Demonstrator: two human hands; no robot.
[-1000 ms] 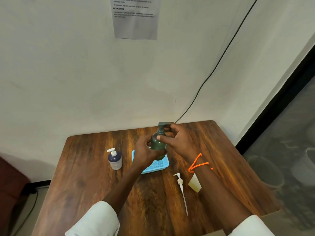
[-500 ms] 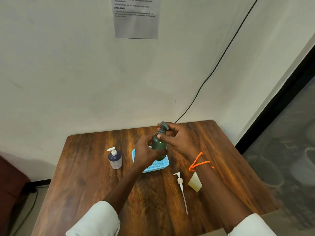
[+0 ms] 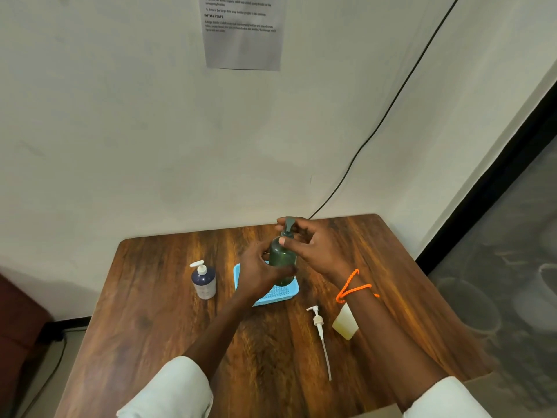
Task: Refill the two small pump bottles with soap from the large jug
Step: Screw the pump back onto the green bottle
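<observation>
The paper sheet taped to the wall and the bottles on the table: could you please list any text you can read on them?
"INITIAL STATE": bold heading on the paper sheet.
The sheet's other lines: too small and blurred to read.
Navy pump bottle: pale label, no legible text.
Green pump bottle: no text visible.

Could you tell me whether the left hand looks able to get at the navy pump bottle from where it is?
Probably yes: the navy pump bottle stands uncovered just beside the left hand, but that hand holds the green bottle.

Wooden table [image 3: 156,327]; blue tray [image 3: 283,292] on it; printed sheet [image 3: 243,34] and black cable [image 3: 388,110] on the wall.
</observation>
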